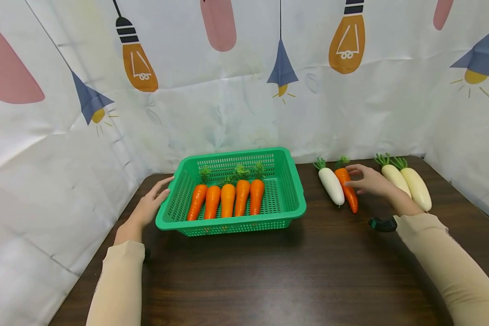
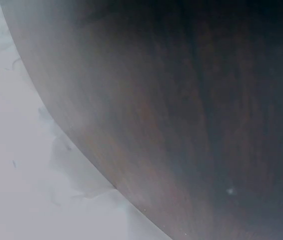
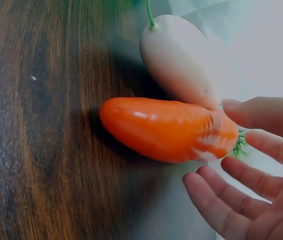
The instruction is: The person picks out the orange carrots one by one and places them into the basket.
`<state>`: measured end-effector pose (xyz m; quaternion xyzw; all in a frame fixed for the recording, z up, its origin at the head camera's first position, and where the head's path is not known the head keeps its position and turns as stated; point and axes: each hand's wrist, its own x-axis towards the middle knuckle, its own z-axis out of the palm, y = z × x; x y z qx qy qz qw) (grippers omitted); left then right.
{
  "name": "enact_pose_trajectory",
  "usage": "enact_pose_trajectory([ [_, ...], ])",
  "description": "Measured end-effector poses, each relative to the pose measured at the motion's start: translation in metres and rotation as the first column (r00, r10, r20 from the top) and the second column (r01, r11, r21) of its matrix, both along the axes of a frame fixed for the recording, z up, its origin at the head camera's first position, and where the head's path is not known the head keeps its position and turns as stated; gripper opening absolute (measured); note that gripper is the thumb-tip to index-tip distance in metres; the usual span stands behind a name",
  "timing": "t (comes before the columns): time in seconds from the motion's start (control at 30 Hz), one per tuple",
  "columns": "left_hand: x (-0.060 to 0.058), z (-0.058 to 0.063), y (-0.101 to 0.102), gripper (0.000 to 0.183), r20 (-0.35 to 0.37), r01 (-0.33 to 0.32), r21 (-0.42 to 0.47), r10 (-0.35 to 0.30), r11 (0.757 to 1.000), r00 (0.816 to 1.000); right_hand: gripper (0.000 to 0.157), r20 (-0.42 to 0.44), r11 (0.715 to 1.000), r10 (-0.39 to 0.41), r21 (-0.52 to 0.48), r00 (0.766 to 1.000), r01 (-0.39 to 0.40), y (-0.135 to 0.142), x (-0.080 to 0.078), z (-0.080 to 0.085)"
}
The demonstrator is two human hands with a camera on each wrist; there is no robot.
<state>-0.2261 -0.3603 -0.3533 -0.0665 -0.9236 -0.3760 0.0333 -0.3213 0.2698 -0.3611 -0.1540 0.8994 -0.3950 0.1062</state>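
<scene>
A green basket (image 1: 299, 199) stands on the dark table with several orange carrots (image 1: 227, 199) lying side by side in it, leafy tops toward the back. My left hand (image 1: 147, 206) is at the basket's left rim, its fingers extended along the outside; whether it touches the rim cannot be told. To the right, my right hand (image 1: 368, 179) reaches over a lone carrot (image 1: 348, 192), thumb and fingers spread around its leafy end without gripping it. Touching that carrot is a white radish (image 1: 332, 185), also visible in the right wrist view beside the carrot (image 3: 156, 130).
Two more white radishes (image 1: 416, 188) lie at the far right, beyond my right forearm. A patterned white cloth (image 1: 244, 104) hangs behind the table and along its left side. The brown tabletop (image 1: 261, 276) extends in front of the basket.
</scene>
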Motion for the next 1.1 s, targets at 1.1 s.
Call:
enact_pose_trajectory([
  [1.1, 0.001, 0.001, 0.0, 0.058, -0.002, 0.012, 0.013, -0.012, 1.0, 1.0, 0.08, 0.285, 0.998, -0.007, 0.067, 0.959, -0.013, -0.011, -0.018, 0.016],
])
